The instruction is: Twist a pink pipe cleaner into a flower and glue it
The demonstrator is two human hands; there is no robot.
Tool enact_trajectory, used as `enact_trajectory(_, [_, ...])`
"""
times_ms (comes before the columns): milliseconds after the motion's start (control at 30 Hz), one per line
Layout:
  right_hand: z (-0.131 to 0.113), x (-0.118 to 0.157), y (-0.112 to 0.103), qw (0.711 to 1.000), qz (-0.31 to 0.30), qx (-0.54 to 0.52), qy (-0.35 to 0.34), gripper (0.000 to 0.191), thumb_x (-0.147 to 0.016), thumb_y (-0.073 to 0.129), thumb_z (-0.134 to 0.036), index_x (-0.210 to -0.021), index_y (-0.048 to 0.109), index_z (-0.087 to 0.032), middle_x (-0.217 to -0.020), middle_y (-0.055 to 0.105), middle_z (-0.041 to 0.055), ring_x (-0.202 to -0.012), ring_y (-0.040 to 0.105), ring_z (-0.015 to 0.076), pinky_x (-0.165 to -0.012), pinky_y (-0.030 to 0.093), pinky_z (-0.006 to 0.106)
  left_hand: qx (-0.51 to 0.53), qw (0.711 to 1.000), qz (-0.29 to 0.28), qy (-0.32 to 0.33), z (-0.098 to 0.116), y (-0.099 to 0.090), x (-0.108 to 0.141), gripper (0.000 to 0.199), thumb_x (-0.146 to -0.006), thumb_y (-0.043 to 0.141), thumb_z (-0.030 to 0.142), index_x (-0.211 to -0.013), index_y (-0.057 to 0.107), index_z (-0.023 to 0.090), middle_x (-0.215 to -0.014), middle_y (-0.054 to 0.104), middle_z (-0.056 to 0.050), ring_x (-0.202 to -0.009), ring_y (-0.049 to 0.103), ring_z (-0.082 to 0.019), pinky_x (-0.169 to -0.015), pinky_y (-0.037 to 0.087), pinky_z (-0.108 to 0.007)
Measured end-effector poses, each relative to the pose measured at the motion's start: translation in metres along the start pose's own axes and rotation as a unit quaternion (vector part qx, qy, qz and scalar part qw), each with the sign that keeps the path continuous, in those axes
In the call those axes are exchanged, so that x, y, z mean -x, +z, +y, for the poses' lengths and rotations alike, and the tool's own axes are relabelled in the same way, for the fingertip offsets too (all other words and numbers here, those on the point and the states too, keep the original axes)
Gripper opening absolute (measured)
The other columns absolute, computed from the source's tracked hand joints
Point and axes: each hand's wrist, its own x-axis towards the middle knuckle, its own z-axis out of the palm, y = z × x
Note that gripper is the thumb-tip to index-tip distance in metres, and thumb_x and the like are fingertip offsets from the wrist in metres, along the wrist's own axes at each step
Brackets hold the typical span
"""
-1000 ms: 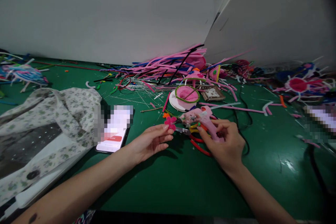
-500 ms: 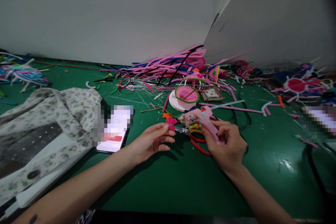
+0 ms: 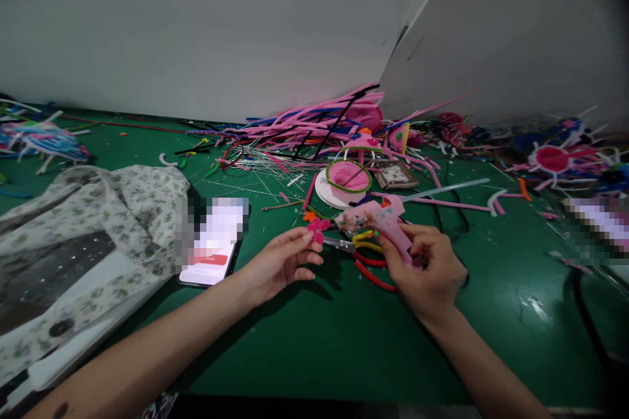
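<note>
My left hand (image 3: 282,262) pinches a small pink felt flower (image 3: 318,229) between thumb and fingertips, just left of the tip of a pink hot glue gun (image 3: 373,219). My right hand (image 3: 427,268) grips the gun by its handle, with the nozzle pointing left towards the flower. Below the gun lie red-handled scissors (image 3: 361,255), their blades (image 3: 339,243) pointing towards the flower. Short yellow and green pipe cleaners (image 3: 363,236) sit against the gun, partly hidden by it.
A smartphone (image 3: 211,262) with a blurred screen lies left of my hands, next to a floral cloth (image 3: 88,236). Behind are a heap of pink pipe cleaners (image 3: 314,121) and a white disc (image 3: 339,183) on the green mat (image 3: 314,353), before a white wall (image 3: 196,26).
The glue gun has tilted slightly, and my right hand has shifted a little to the right. My left hand still holds the flower in nearly the same place.
</note>
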Motion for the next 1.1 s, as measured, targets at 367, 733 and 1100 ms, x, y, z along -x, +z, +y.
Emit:
enact_trajectory(367, [0.024, -0.013, -0.003, 0.995, -0.04, 0.034, 0.086, 0.031, -0.072, 0.07, -0.037, -0.068, 0.042, -0.023, -0.076, 0.063, 0.0022, -0.063, 0.059, 0.0172, -0.057, 0.044, 0.029, -0.009, 1.0, 0.008, -0.001, 0.002, 0.003, 0.002, 0.019, -0.075, 0.073, 0.024, -0.081, 0.058, 0.016, -0.073, 0.065, 0.002, -0.061, 0.064, -0.008, -0.045, 0.049, -0.014])
enact_trajectory(733, [-0.033, -0.019, -0.01, 0.971, -0.201, -0.098, 0.087, 0.015, -0.083, 0.06, -0.036, -0.077, 0.064, -0.022, -0.078, 0.068, 0.0035, -0.071, 0.062, 0.0199, -0.062, 0.049, 0.032, -0.011, 1.0, 0.022, 0.01, -0.002, 0.001, 0.002, 0.025, -0.07, 0.077, 0.029, -0.084, 0.06, 0.017, -0.078, 0.067, 0.002, -0.062, 0.065, -0.007, -0.049, 0.05, -0.013])
enact_trajectory(1100, [-0.073, -0.012, 0.006, 0.883, -0.239, -0.289, 0.281, 0.019, -0.077, 0.066, -0.037, -0.083, 0.069, -0.019, -0.083, 0.072, 0.0057, -0.071, 0.066, 0.0202, -0.059, 0.054, 0.03, -0.054, 0.998, 0.018, 0.034, -0.004, 0.007, 0.006, 0.029, -0.063, 0.081, 0.029, -0.079, 0.062, 0.016, -0.073, 0.063, 0.003, -0.06, 0.062, -0.007, -0.049, 0.05, -0.015])
